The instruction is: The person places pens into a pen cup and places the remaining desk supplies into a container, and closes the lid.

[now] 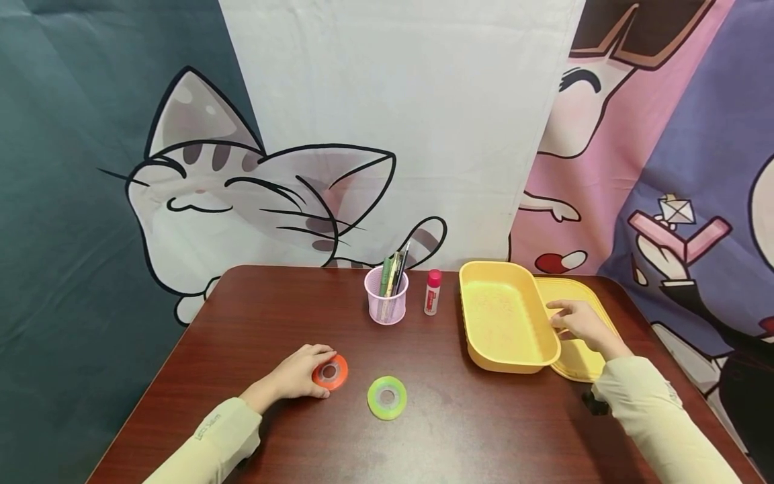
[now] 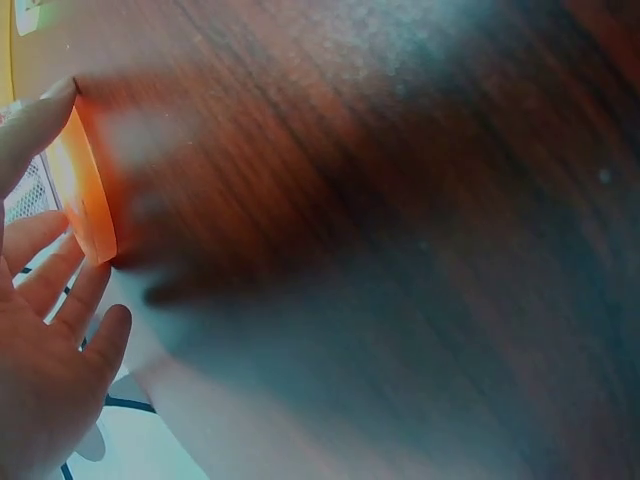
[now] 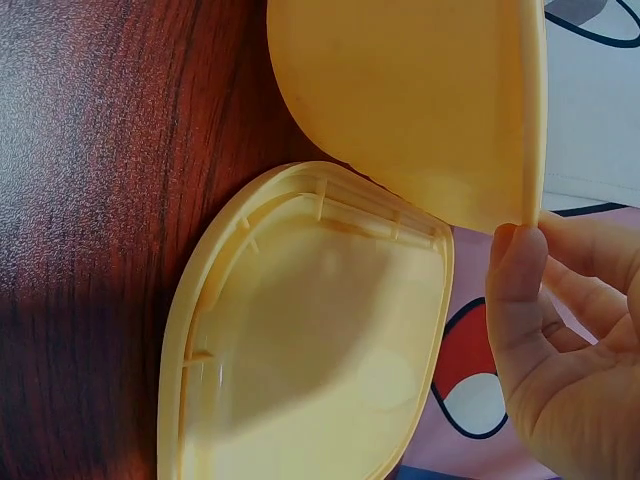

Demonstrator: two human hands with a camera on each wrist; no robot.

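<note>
On the left of the table in the head view, my left hand [image 1: 296, 373] holds an orange roll of tape [image 1: 341, 374] between thumb and fingers. The left wrist view shows the tape roll [image 2: 88, 195] edge-on, fingertips against its sides. A lime-green tape roll [image 1: 387, 413] lies flat just to its right. Over on the right, my right hand [image 1: 582, 325] pinches the side rim of a yellow plastic container [image 1: 504, 316]. Thumb and fingers straddle that rim in the right wrist view. Partly under the container and hand is a yellow lid [image 1: 579, 365], its ridged inside facing up.
A pink mesh pen cup [image 1: 387, 310] with several pens and a green item stands at the back middle. Beside it a glue stick [image 1: 431, 294] with a red cap stands upright. A cartoon-printed cloth [image 1: 387, 87] hangs behind the table's far edge.
</note>
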